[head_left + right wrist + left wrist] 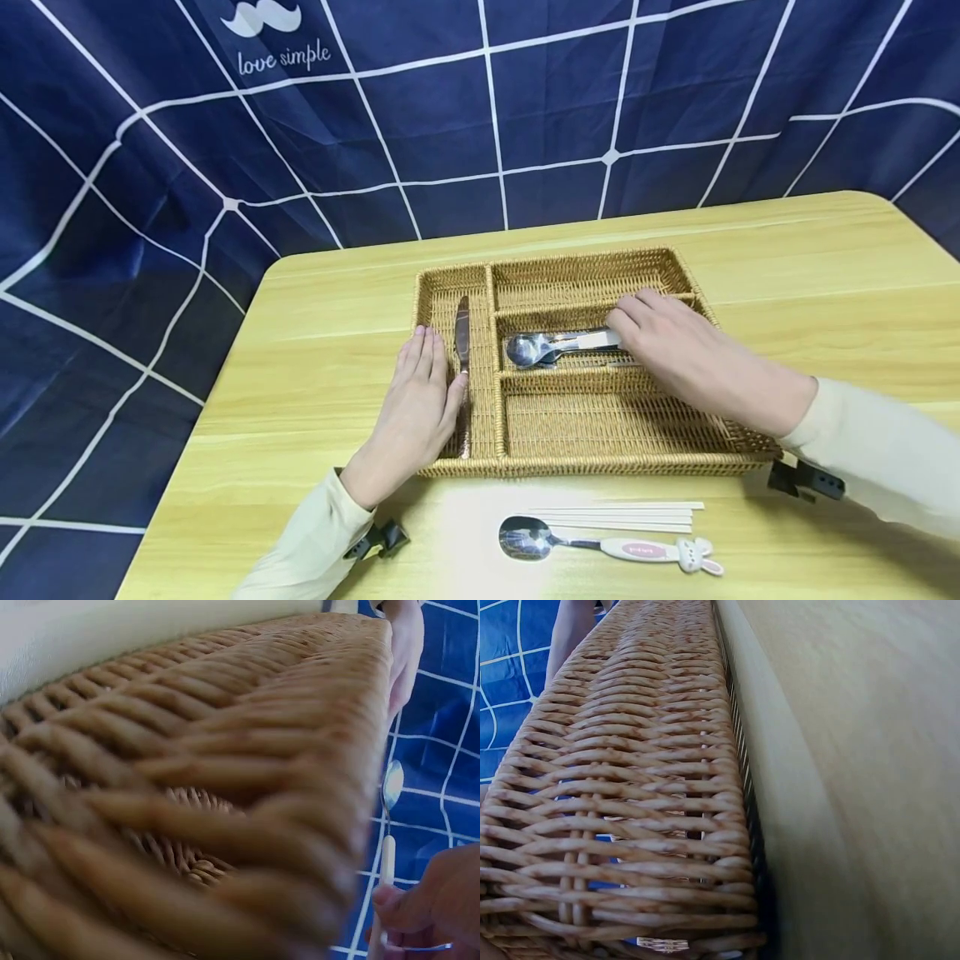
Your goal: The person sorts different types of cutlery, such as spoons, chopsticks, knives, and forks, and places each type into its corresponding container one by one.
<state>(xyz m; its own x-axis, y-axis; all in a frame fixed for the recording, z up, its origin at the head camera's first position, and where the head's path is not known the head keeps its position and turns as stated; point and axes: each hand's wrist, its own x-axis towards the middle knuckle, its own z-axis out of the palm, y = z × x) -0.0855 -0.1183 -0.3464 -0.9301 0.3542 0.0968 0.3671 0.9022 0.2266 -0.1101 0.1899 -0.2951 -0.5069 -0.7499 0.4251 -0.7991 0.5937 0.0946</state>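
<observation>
A woven wicker cutlery tray (645,462), split into compartments, lies on the wooden table. Over its middle compartment, my right hand (671,350) pinches the pale handle of a metal spoon (527,348). In the right wrist view the thumb of that right hand (450,900) presses on the handle, and the spoon's bowl (393,784) points away. Other metal cutlery partly shows beneath the spoon; its kind is hidden. My left hand (416,396) lies with straight fingers along the tray's left side, its thumb near a table knife (462,329) in the left compartment.
In front of the tray lie several white chopsticks (630,517) and a large spoon (645,550) with a white and pink rabbit handle. A dark blue curtain (555,108) with white lines hangs behind the table (337,300). The tray's woven wall (645,750) fills much of the left wrist view.
</observation>
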